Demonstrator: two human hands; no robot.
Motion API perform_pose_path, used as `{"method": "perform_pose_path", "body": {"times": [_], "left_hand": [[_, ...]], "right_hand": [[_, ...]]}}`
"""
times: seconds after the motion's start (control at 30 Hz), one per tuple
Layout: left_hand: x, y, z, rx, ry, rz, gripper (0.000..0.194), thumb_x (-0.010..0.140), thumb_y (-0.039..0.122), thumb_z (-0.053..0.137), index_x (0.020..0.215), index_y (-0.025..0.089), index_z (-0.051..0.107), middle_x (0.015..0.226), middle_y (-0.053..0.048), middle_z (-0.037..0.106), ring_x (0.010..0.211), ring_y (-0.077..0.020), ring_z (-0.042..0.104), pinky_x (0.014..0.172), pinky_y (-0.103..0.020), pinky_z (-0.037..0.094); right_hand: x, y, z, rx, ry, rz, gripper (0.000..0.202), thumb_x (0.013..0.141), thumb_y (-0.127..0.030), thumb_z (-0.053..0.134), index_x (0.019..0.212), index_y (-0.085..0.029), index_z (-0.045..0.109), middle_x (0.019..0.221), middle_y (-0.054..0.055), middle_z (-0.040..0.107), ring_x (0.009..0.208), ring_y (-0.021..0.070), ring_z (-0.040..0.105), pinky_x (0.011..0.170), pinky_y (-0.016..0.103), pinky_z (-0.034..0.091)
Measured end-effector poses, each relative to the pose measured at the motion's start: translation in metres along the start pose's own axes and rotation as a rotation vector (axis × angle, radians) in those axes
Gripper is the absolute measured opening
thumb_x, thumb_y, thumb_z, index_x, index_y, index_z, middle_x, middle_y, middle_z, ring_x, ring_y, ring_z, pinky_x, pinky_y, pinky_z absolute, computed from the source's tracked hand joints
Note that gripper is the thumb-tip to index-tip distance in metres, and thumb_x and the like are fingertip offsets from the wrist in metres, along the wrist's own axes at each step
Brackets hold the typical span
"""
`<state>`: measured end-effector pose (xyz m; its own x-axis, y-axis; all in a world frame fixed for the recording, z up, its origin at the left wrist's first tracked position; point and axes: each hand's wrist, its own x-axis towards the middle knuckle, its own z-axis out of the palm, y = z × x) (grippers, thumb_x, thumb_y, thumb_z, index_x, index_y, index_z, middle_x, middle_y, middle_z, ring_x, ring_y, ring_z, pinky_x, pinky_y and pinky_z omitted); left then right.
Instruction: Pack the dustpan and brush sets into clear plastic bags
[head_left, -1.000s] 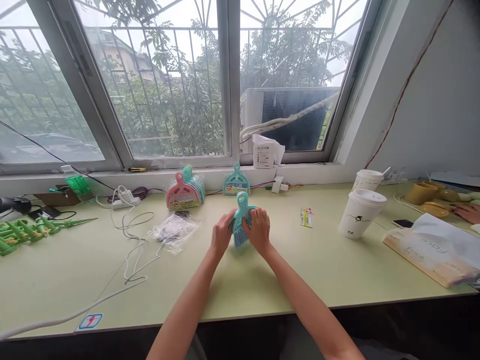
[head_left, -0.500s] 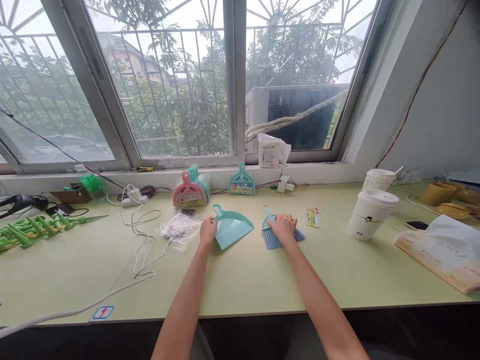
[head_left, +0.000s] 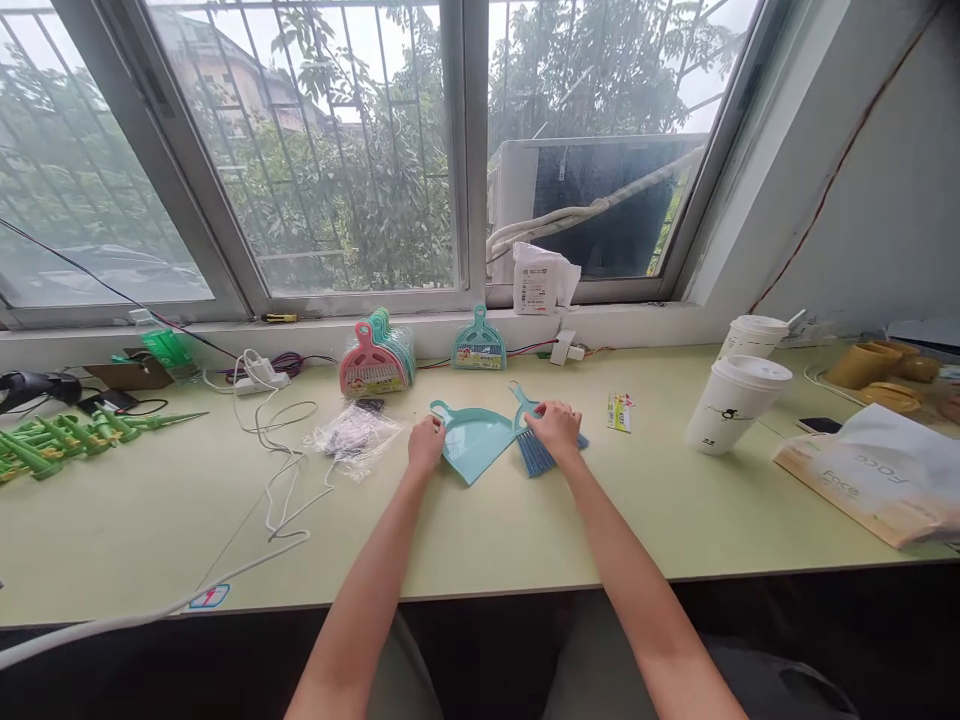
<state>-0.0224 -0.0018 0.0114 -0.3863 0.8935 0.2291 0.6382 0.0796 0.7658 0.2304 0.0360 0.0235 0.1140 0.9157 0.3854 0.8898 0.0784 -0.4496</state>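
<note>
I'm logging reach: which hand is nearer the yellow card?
Right. The right hand is on the brush, left of the card; the left hand is farther left, at the dustpan.

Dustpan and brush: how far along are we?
Done, by the look of it: dustpan and brush are unwrapped and unstacked, side by side.
In hand: left hand at the dustpan's left edge, right hand on the brush.
Left, possibly: the stacked sets and single set near the window, both bagged.

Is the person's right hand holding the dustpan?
No, the right hand holds the small brush, and the left hand grips the dustpan.
</note>
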Motion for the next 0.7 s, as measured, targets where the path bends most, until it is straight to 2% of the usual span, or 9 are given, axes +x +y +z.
{"method": "perform_pose_path", "body": {"times": [0.07,0.17,0.2,0.23,0.27,0.33,0.43,0.53,0.7], "left_hand": [[-0.007,0.008,0.01,-0.061,-0.137,0.064,0.015,0.079,0.029,0.056,0.085,0.02,0.066,0.073,-0.006,0.067,0.066,-0.0202,0.061,0.068,-0.031,0.045],[-0.019,0.02,0.021,-0.206,-0.5,0.212,0.029,0.084,0.039,0.051,0.098,0.019,0.067,0.071,-0.005,0.068,0.052,-0.0154,0.057,0.059,-0.029,0.045],[-0.022,0.022,0.022,-0.226,-0.568,0.272,0.031,0.085,0.04,0.051,0.1,0.019,0.068,0.072,-0.004,0.068,0.053,-0.015,0.057,0.059,-0.028,0.045],[-0.024,0.024,0.022,-0.216,-0.575,0.336,0.029,0.084,0.039,0.053,0.099,0.019,0.069,0.073,-0.004,0.068,0.056,-0.0152,0.058,0.062,-0.028,0.046],[-0.025,0.025,0.021,-0.173,-0.525,0.399,0.026,0.083,0.035,0.054,0.098,0.02,0.069,0.077,-0.005,0.068,0.062,-0.016,0.06,0.066,-0.028,0.047],[-0.024,0.025,0.017,-0.02,-0.343,0.527,0.023,0.081,0.027,0.057,0.1,0.023,0.069,0.09,-0.006,0.067,0.081,-0.0194,0.061,0.075,-0.029,0.047],[-0.018,0.022,0.012,0.189,-0.157,0.69,0.034,0.08,0.018,0.057,0.112,0.024,0.064,0.113,-0.008,0.061,0.107,-0.0249,0.052,0.087,-0.034,0.045],[-0.014,0.02,0.014,0.317,-0.115,0.801,0.039,0.08,0.011,0.054,0.117,0.022,0.06,0.123,-0.01,0.055,0.112,-0.0263,0.047,0.094,-0.039,0.042],[-0.018,0.021,0.021,0.45,-0.149,0.889,0.043,0.082,0.007,0.049,0.12,0.023,0.057,0.127,-0.009,0.052,0.117,-0.0254,0.045,0.093,-0.038,0.042]], "right_hand": [[-0.004,-0.01,0.001,0.087,-0.059,-0.058,0.019,0.079,-0.038,0.057,0.085,-0.021,0.064,0.098,0.008,0.068,0.098,0.0227,0.057,0.084,0.034,0.034],[-0.011,-0.021,0.006,0.089,-0.191,-0.161,0.015,0.077,-0.035,0.061,0.081,-0.021,0.065,0.095,0.006,0.068,0.097,0.0215,0.058,0.083,0.031,0.035],[-0.013,-0.023,0.008,0.082,-0.225,-0.187,0.014,0.076,-0.034,0.062,0.08,-0.021,0.065,0.094,0.006,0.068,0.097,0.0215,0.058,0.082,0.03,0.035],[-0.014,-0.024,0.009,0.082,-0.254,-0.209,0.013,0.076,-0.033,0.062,0.08,-0.021,0.066,0.095,0.006,0.068,0.097,0.0214,0.058,0.081,0.03,0.036],[-0.015,-0.024,0.009,0.089,-0.276,-0.226,0.013,0.077,-0.033,0.062,0.081,-0.021,0.066,0.096,0.005,0.068,0.097,0.0212,0.058,0.08,0.029,0.036],[-0.014,-0.022,0.007,0.11,-0.309,-0.246,0.015,0.077,-0.034,0.064,0.083,-0.022,0.067,0.099,0.004,0.068,0.098,0.0208,0.058,0.078,0.028,0.037],[-0.012,-0.02,0.003,0.123,-0.333,-0.244,0.017,0.076,-0.038,0.065,0.084,-0.023,0.069,0.1,0.003,0.067,0.098,0.021,0.058,0.076,0.027,0.038],[-0.012,-0.019,0.002,0.065,-0.303,-0.214,0.016,0.077,-0.036,0.064,0.084,-0.022,0.07,0.098,0.005,0.067,0.097,0.0215,0.058,0.075,0.028,0.039],[-0.013,-0.02,0.004,-0.004,-0.275,-0.212,0.016,0.079,-0.035,0.063,0.085,-0.021,0.069,0.096,0.006,0.066,0.098,0.0211,0.057,0.077,0.027,0.04]]}}
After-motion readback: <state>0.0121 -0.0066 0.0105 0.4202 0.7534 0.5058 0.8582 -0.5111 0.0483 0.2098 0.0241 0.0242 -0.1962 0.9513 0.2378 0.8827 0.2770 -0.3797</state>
